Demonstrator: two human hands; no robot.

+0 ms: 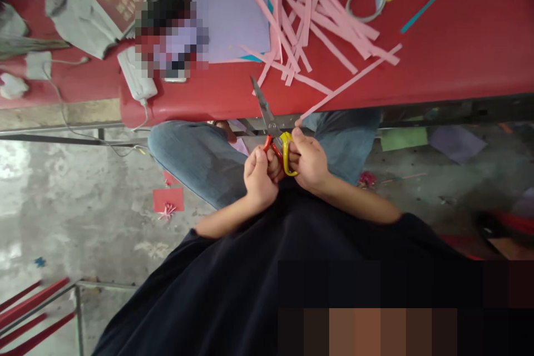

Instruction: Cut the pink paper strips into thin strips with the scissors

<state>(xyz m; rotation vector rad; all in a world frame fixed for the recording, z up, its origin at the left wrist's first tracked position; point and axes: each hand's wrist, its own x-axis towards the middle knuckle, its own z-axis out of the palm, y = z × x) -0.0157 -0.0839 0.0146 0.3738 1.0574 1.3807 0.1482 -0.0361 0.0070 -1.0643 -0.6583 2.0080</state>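
Head view looks down on two bare hands held close together over the lap, just below the near edge of the red worktop (459,55). The right hand (311,164) has its fingers curled shut through the yellow loop of a pair of metal-bladed scissors with one red and one yellow handle (273,128); the left hand (259,178), fingers also curled closed, touches the red loop from the other side. Both hands sit equally near the handles. From this joint grip the scissors' long axis runs up and slightly left, the blades nearly shut, their tip reaching over the worktop edge.

Just right of the blades, a long pink paper strip (350,82) lies slanted, its lower end hanging off the edge and touching the right hand's fingertips, its upper end well up and to the right. Beyond the tip lies a loose heap of pink paper strips (300,16), with a lilac paper sheet (227,5) to their left and a roll of clear tape (367,1) to their right.
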